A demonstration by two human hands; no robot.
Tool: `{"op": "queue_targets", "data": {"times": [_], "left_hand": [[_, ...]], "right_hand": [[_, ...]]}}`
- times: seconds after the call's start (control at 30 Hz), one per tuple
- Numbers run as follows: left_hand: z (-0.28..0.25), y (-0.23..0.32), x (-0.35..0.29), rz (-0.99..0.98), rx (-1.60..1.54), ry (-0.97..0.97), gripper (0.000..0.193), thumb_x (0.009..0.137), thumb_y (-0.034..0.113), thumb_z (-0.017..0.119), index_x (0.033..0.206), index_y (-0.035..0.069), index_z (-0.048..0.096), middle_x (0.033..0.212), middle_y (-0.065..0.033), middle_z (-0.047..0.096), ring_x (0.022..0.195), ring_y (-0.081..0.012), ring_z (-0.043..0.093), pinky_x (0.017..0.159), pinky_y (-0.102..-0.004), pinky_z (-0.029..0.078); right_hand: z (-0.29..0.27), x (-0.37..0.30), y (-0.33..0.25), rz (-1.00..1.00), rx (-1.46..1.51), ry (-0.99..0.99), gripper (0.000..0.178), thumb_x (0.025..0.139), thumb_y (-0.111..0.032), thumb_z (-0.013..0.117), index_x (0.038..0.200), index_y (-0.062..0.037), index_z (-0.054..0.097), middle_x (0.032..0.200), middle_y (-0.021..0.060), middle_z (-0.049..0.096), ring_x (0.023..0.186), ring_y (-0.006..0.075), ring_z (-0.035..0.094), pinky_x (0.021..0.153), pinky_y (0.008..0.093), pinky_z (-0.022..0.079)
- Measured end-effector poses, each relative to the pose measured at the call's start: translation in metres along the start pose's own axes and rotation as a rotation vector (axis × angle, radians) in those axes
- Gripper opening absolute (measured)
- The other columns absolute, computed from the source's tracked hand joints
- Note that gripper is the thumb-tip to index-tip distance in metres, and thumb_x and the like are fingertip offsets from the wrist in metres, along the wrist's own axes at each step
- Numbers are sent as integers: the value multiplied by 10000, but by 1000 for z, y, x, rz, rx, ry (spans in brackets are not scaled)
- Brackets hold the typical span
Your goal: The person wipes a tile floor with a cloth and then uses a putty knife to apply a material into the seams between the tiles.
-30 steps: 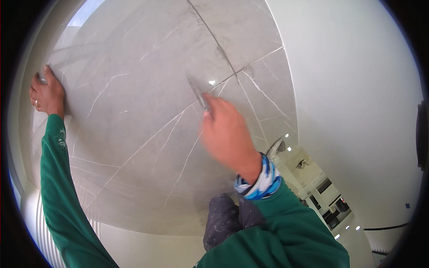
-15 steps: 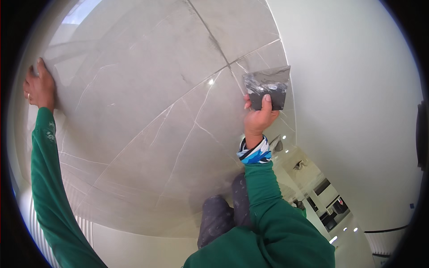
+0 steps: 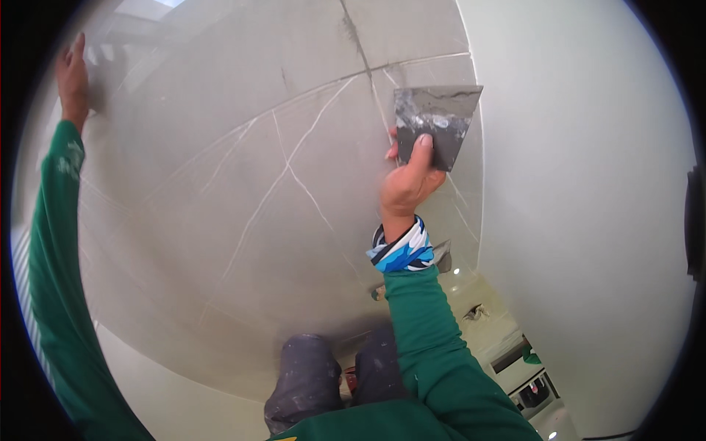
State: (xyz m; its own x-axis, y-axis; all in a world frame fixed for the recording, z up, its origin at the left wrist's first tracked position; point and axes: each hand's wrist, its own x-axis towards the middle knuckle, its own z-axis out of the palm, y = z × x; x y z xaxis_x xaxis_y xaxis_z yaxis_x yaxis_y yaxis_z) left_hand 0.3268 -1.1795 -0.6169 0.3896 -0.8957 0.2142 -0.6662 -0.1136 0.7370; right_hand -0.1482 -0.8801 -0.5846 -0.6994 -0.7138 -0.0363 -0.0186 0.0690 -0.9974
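Note:
My right hand (image 3: pixel 410 180) is closed around a dark putty knife (image 3: pixel 435 121), thumb pressed on its face. Grey and whitish paste smears the wide blade, which lies over the grey marbled tiles (image 3: pixel 198 140) close to their right edge. Whether the blade touches them I cannot tell. Just left of and above the knife, a dark joint (image 3: pixel 357 40) crosses a pale one. At the far left, my left hand (image 3: pixel 73 84) rests against the tile surface, fingers stretched out and holding nothing. Its sleeve carries whitish smears.
A smooth white wall (image 3: pixel 581 184) borders the tiles on the right. Below my right forearm lie a grey pointed object (image 3: pixel 442 256), a crumpled scrap (image 3: pixel 476 312) and several dark items further off. My dark trousered legs (image 3: pixel 301 375) show at the bottom.
The view has shifted, so the tile joints and both hands sit higher in the picture. The putty knife has tilted slightly and stays beside the joint crossing. My legs appear further left.

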Motion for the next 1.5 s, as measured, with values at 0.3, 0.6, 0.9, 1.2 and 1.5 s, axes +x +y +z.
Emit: {"op": "queue_targets", "data": {"times": [0.3, 0.6, 0.9, 1.2, 1.5], "left_hand": [[-27, 150, -438, 215, -60, -202, 610, 1001, 174, 633, 1534, 31, 373, 1584, -192, 401, 1493, -320, 360, 1234, -528, 219], [-40, 124, -470, 413, 253, -301, 558, 1044, 412, 544, 1499, 102, 458, 1569, -138, 426, 1482, -304, 351, 1233, -545, 153], [-37, 156, -458, 529, 319, -393, 664, 995, 574, 557, 1516, 178, 446, 1604, -117, 374, 1524, -293, 282, 1252, -529, 100], [-29, 155, -466, 510, 369, -367, 682, 989, 603, 544, 1517, 183, 448, 1612, -96, 371, 1531, -278, 270, 1254, -518, 90], [-40, 150, -469, 482, 402, -396, 724, 958, 655, 563, 1499, 182, 465, 1608, -86, 360, 1534, -283, 252, 1250, -539, 86]], "right_hand": [[-5, 3, 0, -103, 113, -44, 327, 1051, -282, 558, 925, -7, 681, 782, 13, 660, 649, 100, 538, 587, 276, 416], [-52, -94, -38, -66, 264, -165, 239, 1070, -201, 521, 975, 0, 608, 811, 17, 632, 706, 96, 555, 658, 299, 473], [-309, -191, -132, 162, -706, -207, 419, 969, 38, 527, 1377, -15, 607, 1306, 148, 644, 1114, 247, 634, 995, 370, 494], [-317, -175, -100, -224, -1295, -507, 667, 730, 113, 534, 1355, -98, 630, 1377, 127, 591, 1245, 367, 522, 1046, 460, 416], [-319, -179, -110, -49, -1309, -614, 617, 764, 99, 511, 1331, -107, 638, 1366, 82, 611, 1249, 332, 524, 986, 446, 417]]}}
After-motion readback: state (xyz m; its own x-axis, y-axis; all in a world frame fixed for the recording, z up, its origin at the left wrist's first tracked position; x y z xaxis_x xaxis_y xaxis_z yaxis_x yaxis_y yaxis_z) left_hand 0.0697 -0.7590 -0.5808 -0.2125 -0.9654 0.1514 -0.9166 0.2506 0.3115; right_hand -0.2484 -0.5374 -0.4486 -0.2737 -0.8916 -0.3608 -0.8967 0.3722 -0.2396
